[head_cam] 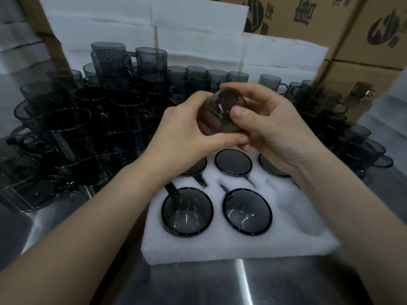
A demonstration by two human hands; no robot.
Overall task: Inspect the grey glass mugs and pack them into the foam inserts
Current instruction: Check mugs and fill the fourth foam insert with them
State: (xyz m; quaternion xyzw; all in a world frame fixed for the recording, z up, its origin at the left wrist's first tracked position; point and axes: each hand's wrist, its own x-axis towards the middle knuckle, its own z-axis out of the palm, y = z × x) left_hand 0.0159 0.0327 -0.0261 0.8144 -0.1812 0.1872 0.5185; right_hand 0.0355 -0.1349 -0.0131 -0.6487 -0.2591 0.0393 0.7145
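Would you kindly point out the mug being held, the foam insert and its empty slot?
held mug (217,115): head view, on its grey glass side wall.
foam insert (198,247): head view, on its bare front edge.
empty slot (301,216): head view, on the shadowed hollow, front right.

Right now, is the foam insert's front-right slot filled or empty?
Empty: the front-right slot shows only bare white foam, nothing in it.
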